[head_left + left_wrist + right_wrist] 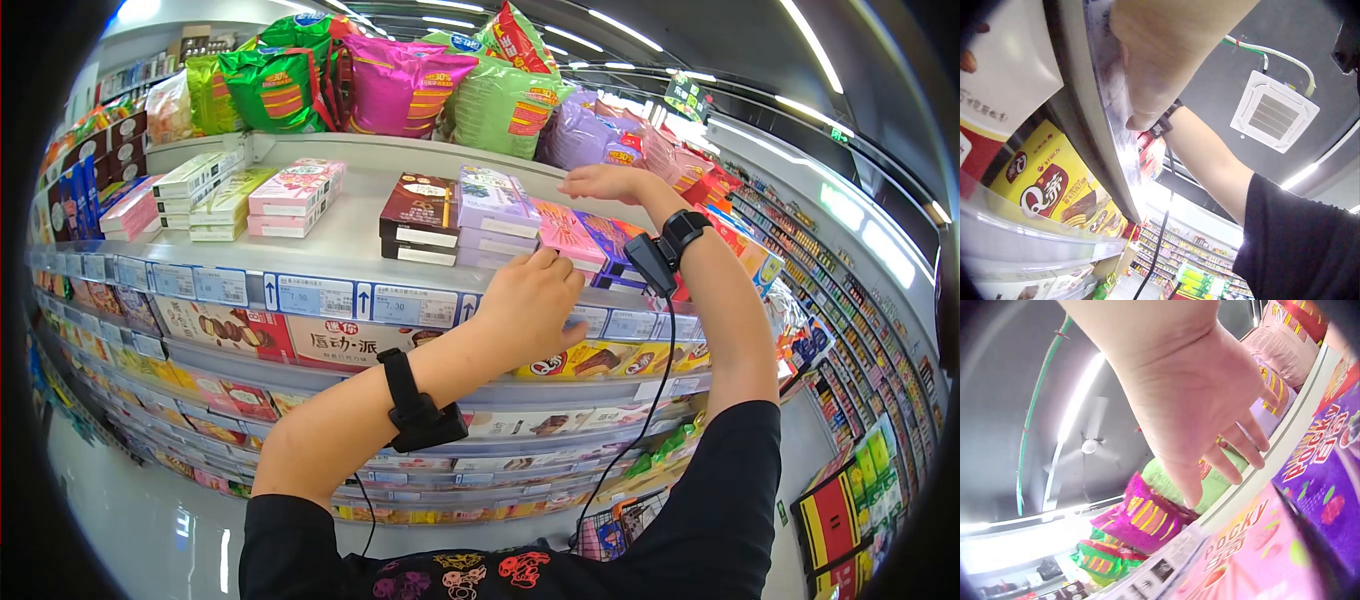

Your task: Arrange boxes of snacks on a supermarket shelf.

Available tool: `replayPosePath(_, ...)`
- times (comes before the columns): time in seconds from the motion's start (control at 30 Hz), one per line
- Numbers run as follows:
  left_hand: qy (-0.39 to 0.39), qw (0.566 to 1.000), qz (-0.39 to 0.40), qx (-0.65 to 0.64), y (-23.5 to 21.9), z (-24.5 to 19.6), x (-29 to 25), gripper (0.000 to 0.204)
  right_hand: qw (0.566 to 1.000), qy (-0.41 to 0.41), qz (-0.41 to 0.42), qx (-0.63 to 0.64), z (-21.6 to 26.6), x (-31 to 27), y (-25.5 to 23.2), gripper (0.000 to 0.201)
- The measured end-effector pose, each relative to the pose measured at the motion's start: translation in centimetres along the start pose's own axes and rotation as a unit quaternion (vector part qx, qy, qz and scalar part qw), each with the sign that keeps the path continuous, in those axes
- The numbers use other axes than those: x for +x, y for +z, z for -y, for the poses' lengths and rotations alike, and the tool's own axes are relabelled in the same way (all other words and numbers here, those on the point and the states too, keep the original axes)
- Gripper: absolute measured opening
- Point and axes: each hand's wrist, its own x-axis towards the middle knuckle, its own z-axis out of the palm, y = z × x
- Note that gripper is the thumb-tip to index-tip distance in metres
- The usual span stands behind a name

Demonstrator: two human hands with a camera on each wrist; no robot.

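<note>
My left hand (530, 305) is at the shelf's front edge, fingers bent at the lower front of the lavender-and-white boxes (497, 212) and the pink Pocky box (568, 225). Its thumb points down, apart from the fingers; the fingertips are partly hidden. Over the back of the same row hovers my right hand (605, 183), palm down. In the right wrist view its fingers are spread and relaxed, with nothing in them, above the pink Pocky box (1241, 550). A purple Pocky box (1319, 472) lies beside the pink one. Dark brown boxes (420, 213) are stacked to the left.
Further left on the shelf top (200, 255) sit stacks of pink boxes (296, 190) and green boxes (230, 205). Big snack bags (405, 85) stand behind a raised back rim. Price tags (315, 296) line the front edge, with yellow boxes (1054, 181) on the shelf below.
</note>
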Motion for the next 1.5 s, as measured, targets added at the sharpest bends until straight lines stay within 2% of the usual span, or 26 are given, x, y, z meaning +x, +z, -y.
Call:
replayPosePath(0.07,-0.002,1.0,0.004,-0.002,-0.1,0.0,0.0,0.039,0.997,-0.06,-0.043,-0.032,1.4,-1.5,-0.1,0.047)
replayPosePath(0.2,-0.005,1.0,-0.014,-0.013,-0.5,-0.2,0.0,0.043,0.966,-0.177,-0.19,-0.022,6.7,-8.0,1.2,0.029)
replayPosePath(0.27,-0.006,0.998,-0.039,-0.045,-0.6,-0.2,-0.3,0.045,0.862,-0.345,-0.349,-0.129,9.0,-12.3,3.7,0.022)
replayPosePath(0.33,0.005,0.993,-0.064,-0.1,-0.6,0.2,-0.4,0.045,0.763,-0.372,-0.472,-0.238,11.4,-17.9,7.4,0.024)
replayPosePath(0.37,0.046,0.983,-0.12,-0.134,-0.4,0.6,-0.4,0.045,0.722,-0.402,-0.505,-0.249,12.0,-21.0,9.5,0.023)
replayPosePath(0.43,0.089,0.965,-0.181,-0.166,-1.7,-0.9,-1.4,0.046,0.631,-0.546,-0.531,-0.149,12.9,-27.7,13.5,0.022)
replayPosePath(0.47,0.109,0.955,-0.21,-0.181,-2.4,-1.9,-2.3,0.048,0.565,-0.623,-0.531,-0.101,13.2,-30.2,15.3,0.023)
replayPosePath(0.5,0.119,0.946,-0.21,-0.214,-2.8,-3.0,-3.3,0.047,0.518,-0.662,-0.536,-0.075,13.9,-32.1,16.8,0.024)
replayPosePath(0.53,0.131,0.937,-0.21,-0.248,-3.1,-4.0,-4.2,0.046,0.515,-0.641,-0.567,-0.057,14.7,-33.2,17.9,0.056)
replayPosePath(0.6,0.175,0.913,-0.201,-0.308,-3.3,-6.4,-6.2,0.044,0.529,-0.649,-0.541,0.079,15.2,-34.4,20.2,0.016)
replayPosePath(0.63,0.2,0.898,-0.187,-0.344,-3.2,-7.4,-7.2,0.043,0.545,-0.632,-0.546,0.083,15.6,-35.3,20.8,0.015)
replayPosePath(0.67,0.226,0.879,-0.174,-0.382,-3.1,-8.5,-8.2,0.042,0.56,-0.614,-0.55,0.087,16.1,-36.1,21.4,0.014)
replayPosePath(0.73,0.273,0.845,-0.161,-0.431,-2.2,-10.4,-9.4,0.04,0.616,-0.543,-0.569,-0.037,17.0,-37.9,21.4,0.05)
replayPosePath(0.8,0.254,0.832,-0.143,-0.472,-0.9,-12.5,-10.7,0.038,0.683,-0.47,-0.559,-0.026,17.2,-40.1,23.3,0.049)
replayPosePath(0.93,0.207,0.809,-0.086,-0.543,1.3,-17.1,-12.3,0.035,0.713,-0.372,-0.593,-0.038,18.2,-44.1,24.1,0.052)
replayPosePath(0.97,0.201,0.791,-0.078,-0.572,1.7,-18.4,-12.4,0.032,0.717,-0.357,-0.598,-0.039,18.4,-45.3,24.1,0.054)
replayPosePath(1.1,0.216,0.732,-0.049,-0.644,1.8,-23.8,-11.9,0.026,0.734,-0.25,-0.631,-0.028,20.4,-49.0,25.7,0.058)
replayPosePath(1.23,0.279,0.687,-0.019,-0.67,2.1,-28.9,-10.8,0.028,0.763,-0.217,-0.606,-0.065,19.9,-53.1,26.2,0.041)
replayPosePath(1.4,0.326,0.667,0.032,-0.669,2.3,-35.5,-9.8,0.029,0.752,-0.173,-0.623,-0.125,17.7,-58.9,27.3,0.031)
replayPosePath(1.47,0.331,0.666,0.085,-0.663,3.3,-38.4,-9.9,0.029,0.774,-0.138,-0.607,-0.121,15.8,-62.4,29.0,0.033)
replayPosePath(1.5,0.333,0.664,0.108,-0.661,4.2,-40.2,-9.9,0.028,0.79,-0.095,-0.598,-0.098,14.7,-64.0,30.1,0.034)
